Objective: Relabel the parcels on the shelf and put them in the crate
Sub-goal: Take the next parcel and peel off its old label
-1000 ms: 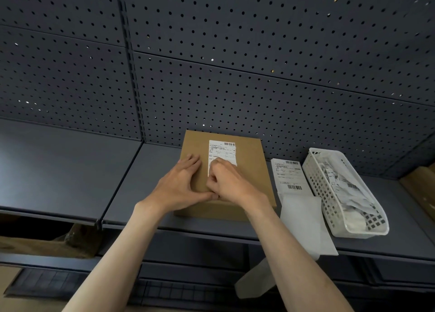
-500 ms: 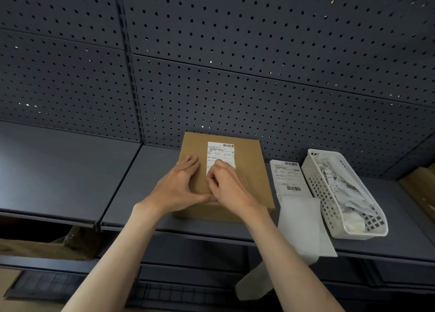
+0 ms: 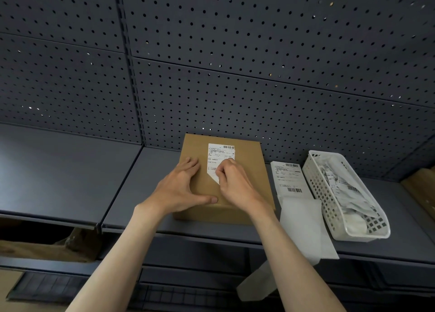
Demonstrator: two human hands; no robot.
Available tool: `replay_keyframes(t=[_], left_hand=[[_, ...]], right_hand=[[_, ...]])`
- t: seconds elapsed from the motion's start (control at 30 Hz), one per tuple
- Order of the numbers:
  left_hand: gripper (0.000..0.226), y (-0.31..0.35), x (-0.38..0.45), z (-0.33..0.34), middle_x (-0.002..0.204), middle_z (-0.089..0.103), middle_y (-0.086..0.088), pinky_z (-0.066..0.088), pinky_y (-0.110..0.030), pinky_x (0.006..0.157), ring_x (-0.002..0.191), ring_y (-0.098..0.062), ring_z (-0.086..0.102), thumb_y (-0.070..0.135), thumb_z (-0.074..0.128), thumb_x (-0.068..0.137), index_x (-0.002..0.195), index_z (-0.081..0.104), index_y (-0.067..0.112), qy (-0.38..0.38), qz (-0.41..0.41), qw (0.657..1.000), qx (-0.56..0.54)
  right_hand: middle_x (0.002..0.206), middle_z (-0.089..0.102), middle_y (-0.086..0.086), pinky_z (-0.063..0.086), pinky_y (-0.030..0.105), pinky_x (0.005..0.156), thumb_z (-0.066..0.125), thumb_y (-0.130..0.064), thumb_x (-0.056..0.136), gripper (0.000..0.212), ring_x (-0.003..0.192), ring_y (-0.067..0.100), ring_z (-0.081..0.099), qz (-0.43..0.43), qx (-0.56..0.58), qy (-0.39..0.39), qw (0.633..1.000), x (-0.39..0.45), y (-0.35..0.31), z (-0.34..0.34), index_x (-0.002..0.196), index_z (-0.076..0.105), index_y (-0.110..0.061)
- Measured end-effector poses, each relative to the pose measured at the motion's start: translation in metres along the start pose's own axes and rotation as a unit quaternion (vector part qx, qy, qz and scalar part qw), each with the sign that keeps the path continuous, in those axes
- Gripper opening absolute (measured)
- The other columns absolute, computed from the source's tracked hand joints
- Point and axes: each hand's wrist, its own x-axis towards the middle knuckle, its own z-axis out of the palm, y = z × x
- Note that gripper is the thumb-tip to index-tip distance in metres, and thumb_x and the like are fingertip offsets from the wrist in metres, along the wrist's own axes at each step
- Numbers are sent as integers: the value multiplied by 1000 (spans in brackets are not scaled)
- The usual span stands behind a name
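While the left hand (image 3: 179,189) presses flat on the parcel (image 3: 244,170) on the shelf (image 3: 70,170), the right hand (image 3: 233,182) apparently pinches the old label (image 3: 219,157) at its lifted near corner; peel away along its long axis.

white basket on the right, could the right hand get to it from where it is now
Probably yes. The right hand is pinching the label on the cardboard box, and the white basket sits on the same shelf to its right, with only flat label sheets lying between them.
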Motion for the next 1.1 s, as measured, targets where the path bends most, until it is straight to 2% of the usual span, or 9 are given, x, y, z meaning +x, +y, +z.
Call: replay_keyframes(t=[0.2, 0.47, 0.63, 0.77, 0.9, 1.0, 1.1], left_hand=[[132, 1, 2, -1, 166, 11, 17, 20, -39, 124, 151, 5, 0, 82, 72, 55, 159, 21, 21, -5, -7, 1000, -3], [136, 2, 2, -2, 166, 12, 17, 20, -42, 124, 151, 4, 1, 85, 71, 51, 159, 23, 20, -12, -14, 1000, -4], [134, 5, 2, -4, 166, 12, 17, 20, -40, 124, 151, 3, 2, 83, 74, 52, 159, 23, 20, -11, -15, 1000, -2], [134, 5, 1, -6, 166, 12, 18, 19, -38, 123, 151, 3, 3, 83, 75, 52, 159, 23, 21, -12, -16, 1000, 4], [134, 5, 0, -7, 165, 12, 20, 20, -42, 122, 151, 3, 3, 83, 74, 52, 159, 23, 22, -14, -22, 1000, 5], [135, 6, 0, -7, 165, 12, 21, 21, -43, 123, 151, 4, 3, 85, 73, 49, 159, 24, 23, -15, -26, 1000, 1], [135, 6, 0, -7, 165, 12, 21, 21, -44, 123, 151, 4, 3, 84, 74, 49, 159, 24, 22, -17, -27, 999, -2]], right_hand=[[104, 53, 3, 36, 25, 78, 46, -6, 104, 15, 95, 18, 51, 21, 24, 6, 999, 5, 7, -6, 95, 57, -9], [106, 54, 4, 30, 21, 71, 46, -6, 104, 15, 95, 18, 50, 41, 25, 23, 999, 13, 18, -18, 93, 55, -11], [105, 52, 4, 28, 20, 69, 44, -5, 105, 16, 95, 18, 47, 36, 7, 33, 999, 16, 20, -24, 96, 57, -6], [109, 54, 7, 36, 27, 78, 43, -7, 106, 18, 99, 21, 51, 51, 2, 42, 998, 21, 22, -33, 99, 58, 0], [112, 55, 7, 45, 35, 87, 44, -10, 106, 19, 102, 23, 54, 66, 0, 47, 997, 25, 26, -42, 97, 58, -2], [106, 56, 6, 51, 42, 86, 44, -5, 104, 20, 98, 24, 56, 74, -16, 60, 995, 27, 29, -45, 95, 60, 4], [106, 56, 5, 53, 45, 87, 45, -3, 103, 19, 99, 26, 58, 85, -22, 68, 994, 29, 31, -48, 95, 61, 4]])
